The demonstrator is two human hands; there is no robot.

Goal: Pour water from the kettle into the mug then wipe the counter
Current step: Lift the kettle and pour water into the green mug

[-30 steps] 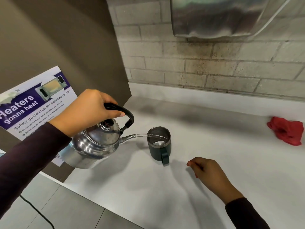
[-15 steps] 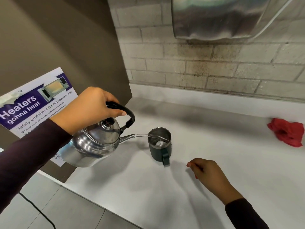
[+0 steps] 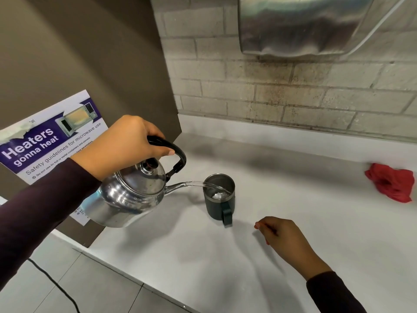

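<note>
My left hand [image 3: 126,144] grips the black handle of a shiny steel kettle [image 3: 126,195], which is tilted to the right above the white counter [image 3: 203,256]. A thin stream of water runs from its spout into a dark mug [image 3: 219,197] with a steel inside, standing upright with its handle toward me. My right hand [image 3: 284,239] rests on the counter to the right of the mug, fingers curled and holding nothing. A crumpled red cloth [image 3: 390,181] lies at the far right of the counter.
A brown panel with a microwave safety poster [image 3: 45,145] stands at the left. Behind the counter is a brick wall with a steel dispenser [image 3: 300,23] mounted above. The tiled floor and a black cable [image 3: 54,283] show at the lower left.
The kettle stays tilted and water keeps flowing into the mug. Both hands hold almost the same places.
</note>
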